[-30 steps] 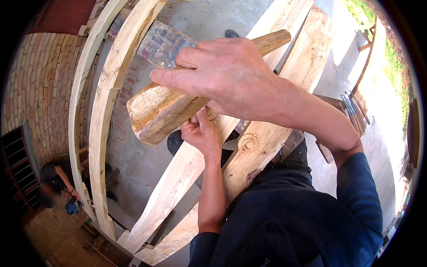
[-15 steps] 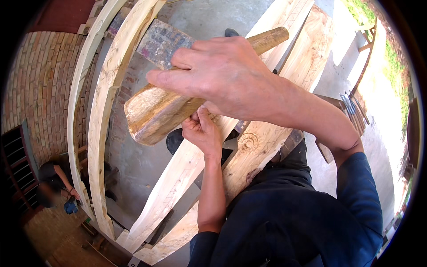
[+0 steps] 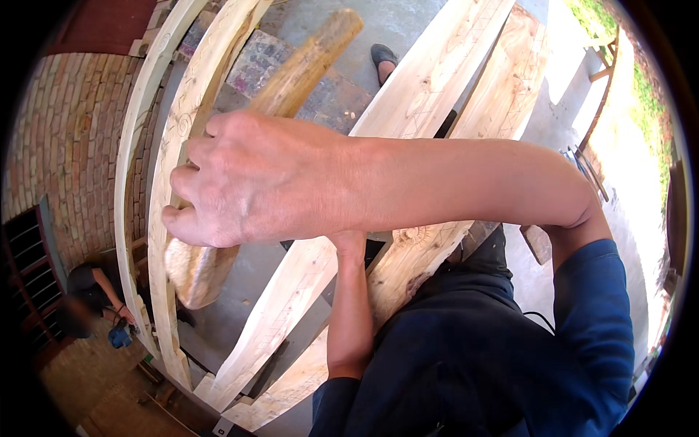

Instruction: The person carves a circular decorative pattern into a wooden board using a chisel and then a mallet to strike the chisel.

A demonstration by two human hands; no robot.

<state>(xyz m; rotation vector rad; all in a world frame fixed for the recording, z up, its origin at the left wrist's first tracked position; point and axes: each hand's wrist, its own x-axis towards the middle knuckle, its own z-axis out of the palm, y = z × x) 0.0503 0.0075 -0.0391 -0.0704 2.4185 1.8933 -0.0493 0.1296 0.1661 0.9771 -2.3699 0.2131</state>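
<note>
My right hand (image 3: 255, 178) is closed round a wooden mallet (image 3: 309, 64), raised close to the camera and tilted. One end of the mallet points up and right; the other shows below my knuckles. My right forearm crosses the view and hides most of my left hand (image 3: 349, 242). Only its wrist and a little of its base show, over a pale timber beam (image 3: 280, 291) with pencilled lines. Its fingers, and anything in them, are hidden. Beside it lies a second beam (image 3: 404, 269) bearing a round carved rosette (image 3: 415, 234), partly covered by my forearm.
Two curved timbers (image 3: 166, 182) stand to the left, before a brick wall (image 3: 80, 131). A co-worker (image 3: 91, 298) with a blue power tool (image 3: 119, 335) is at lower left. Several metal tools (image 3: 590, 171) stand at right. Another person's shoe (image 3: 382, 54) shows beyond the beams.
My right hand has swung left and nearer the camera with the mallet, which has turned steeper. My forearm now covers my left hand, whose closed fingers showed before. A shoe beyond has come into fuller view.
</note>
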